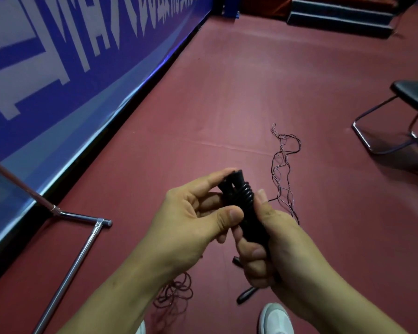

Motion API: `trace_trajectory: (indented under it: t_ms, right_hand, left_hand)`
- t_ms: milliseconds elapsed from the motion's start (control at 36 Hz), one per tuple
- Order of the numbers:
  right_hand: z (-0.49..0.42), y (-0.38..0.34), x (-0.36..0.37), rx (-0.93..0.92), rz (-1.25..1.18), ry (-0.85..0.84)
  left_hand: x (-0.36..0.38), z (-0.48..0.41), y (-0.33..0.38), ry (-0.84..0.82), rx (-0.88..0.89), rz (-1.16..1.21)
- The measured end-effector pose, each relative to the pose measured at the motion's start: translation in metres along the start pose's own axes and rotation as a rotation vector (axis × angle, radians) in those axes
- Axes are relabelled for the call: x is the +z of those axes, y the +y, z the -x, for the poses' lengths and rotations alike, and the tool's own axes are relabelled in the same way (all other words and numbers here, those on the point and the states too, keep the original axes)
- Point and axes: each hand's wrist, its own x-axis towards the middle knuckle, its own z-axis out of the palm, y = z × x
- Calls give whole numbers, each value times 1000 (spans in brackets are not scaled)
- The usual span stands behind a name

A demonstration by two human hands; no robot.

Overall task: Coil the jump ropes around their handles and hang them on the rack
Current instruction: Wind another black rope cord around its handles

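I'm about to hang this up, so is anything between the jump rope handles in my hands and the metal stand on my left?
Nothing visible: bare floor lies between the handles and the metal stand. Loose rope trails right and near your feet.

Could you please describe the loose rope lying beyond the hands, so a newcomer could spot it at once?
On the red floor, between the blue banner and the black chair, a thin dark rope lies just beyond the right hand. Unlike the other rope, bunched in round loops by the shoes, it stretches away in a long wavy tangle.
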Motion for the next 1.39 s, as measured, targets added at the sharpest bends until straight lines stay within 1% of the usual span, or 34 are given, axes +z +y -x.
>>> trace_trajectory:
  t_ms: [139,250,306,389,444,472,556,583,667,722,778,833,889,944,1056,1222,1278,1333,1389]
  right_hand:
    - [5,-9,-1,212,-225,-116]
    - [3,-11,-4,310,-366,-187]
    - [1,-11,-8,361,-420,-274]
    - [-4,-9,-12,432,-514,-487]
    - [-4,-8,-12,439,-538,-526]
    - [-3,-9,-11,440,-511,-493]
    - [-3,-9,-8,372,-306,-245]
    - [-3,-6,-8,336,-237,-188]
    - [-9,0,-6,159,21,-94]
    - [-9,-1,-6,11,210,30]
    - [-7,-4,-5,-115,367,116]
    - [-6,0,-3,-187,479,163]
    - [-6,7,0,-210,548,207]
    - [-7,11,4,-180,474,202]
    - [-3,3,6,-47,185,90]
    - [9,-13,-1,215,-204,-137]
    - [9,-13,-4,279,-290,-219]
    - [5,-10,-4,286,-259,-243]
    - [1,-8,-4,213,-43,-180]
  left_hand:
    - [4,1,5,-57,14,23]
    - [0,2,7,-113,-2,14]
    - [-3,2,7,-134,-22,18]
    - [-5,1,5,-141,-33,54]
    - [-5,1,3,-113,-29,84]
    - [-5,0,2,-97,-29,94]
    - [-2,0,-3,-41,-37,103]
    - [-2,0,-5,-20,-44,97]
    - [-1,-1,-7,34,-68,65]
    - [0,-1,-6,56,-75,30]
    - [0,-2,-6,90,-76,-28]
    - [0,-4,-7,143,-67,-78]
    - [0,-4,-9,176,-70,-110]
    - [4,-3,-10,171,-73,-100]
    - [5,0,-7,104,-55,-52]
    - [1,1,3,-35,-26,61]
    - [0,1,2,-34,-26,90]
    - [-1,0,0,5,-32,83]
    - [1,0,-3,51,-49,63]
